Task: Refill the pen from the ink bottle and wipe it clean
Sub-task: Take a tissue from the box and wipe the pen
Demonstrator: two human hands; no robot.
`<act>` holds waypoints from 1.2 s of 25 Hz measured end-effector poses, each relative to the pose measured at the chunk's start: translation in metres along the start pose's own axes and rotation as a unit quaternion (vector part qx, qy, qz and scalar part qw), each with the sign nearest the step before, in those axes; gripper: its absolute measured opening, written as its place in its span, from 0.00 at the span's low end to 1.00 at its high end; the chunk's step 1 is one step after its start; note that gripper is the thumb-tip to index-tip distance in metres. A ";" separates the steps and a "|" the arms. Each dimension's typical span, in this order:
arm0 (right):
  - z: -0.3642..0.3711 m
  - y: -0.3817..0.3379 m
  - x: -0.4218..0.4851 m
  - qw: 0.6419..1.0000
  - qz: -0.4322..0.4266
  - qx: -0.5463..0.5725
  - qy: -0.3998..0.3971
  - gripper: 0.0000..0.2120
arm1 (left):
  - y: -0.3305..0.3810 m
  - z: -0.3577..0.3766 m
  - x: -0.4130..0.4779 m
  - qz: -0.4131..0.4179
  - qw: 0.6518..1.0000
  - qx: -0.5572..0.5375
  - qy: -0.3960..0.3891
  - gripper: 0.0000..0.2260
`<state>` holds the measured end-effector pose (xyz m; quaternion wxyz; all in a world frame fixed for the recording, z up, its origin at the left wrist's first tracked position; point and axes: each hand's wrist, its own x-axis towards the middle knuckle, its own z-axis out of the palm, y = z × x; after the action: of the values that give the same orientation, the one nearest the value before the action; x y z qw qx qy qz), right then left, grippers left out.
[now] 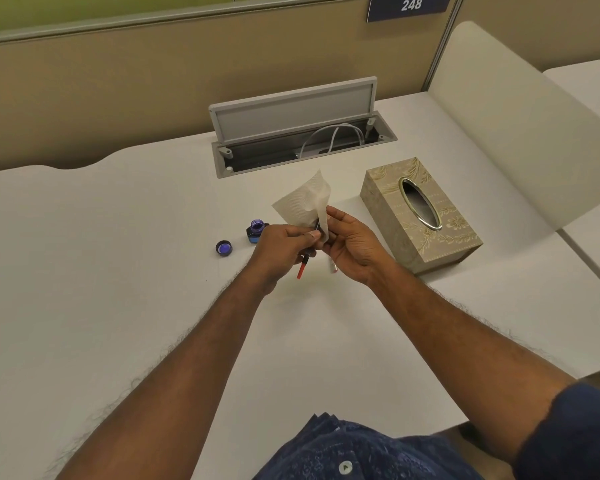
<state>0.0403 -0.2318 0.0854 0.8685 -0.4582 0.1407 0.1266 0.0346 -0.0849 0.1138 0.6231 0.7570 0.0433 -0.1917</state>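
Note:
My left hand (281, 249) grips the pen (303, 265) above the white desk; its red and black lower end sticks out below my fist. My right hand (352, 245) pinches a white tissue (305, 202) around the pen's upper end, which is hidden by the paper. The open ink bottle (256, 231), dark blue with a purple neck, stands just left of my left hand. Its blue cap (223, 248) lies on the desk further left. A small pale piece (333, 266) shows under my right palm; I cannot tell what it is.
A beige patterned tissue box (420, 216) with an oval slot sits right of my hands. Behind them an open grey cable hatch (302, 133) with a white cable is set into the desk (118, 271). A partition wall runs along the back.

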 end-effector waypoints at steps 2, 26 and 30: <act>0.002 0.002 0.002 1.000 -0.005 -0.005 0.014 0.14 | -0.001 0.000 0.000 0.014 1.000 0.016 0.011 0.06; -0.013 -0.019 0.009 0.923 -0.171 -0.297 0.173 0.13 | -0.005 -0.004 0.001 0.038 0.994 0.073 0.068 0.08; -0.014 -0.022 0.003 0.931 -0.194 -0.282 0.130 0.08 | -0.003 -0.003 0.000 0.040 0.994 0.071 0.073 0.07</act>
<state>0.0487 -0.2552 0.0931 0.6852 -0.7150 0.1198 -0.0704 0.0348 -0.0820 0.1115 0.5704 0.8123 0.0444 -0.1134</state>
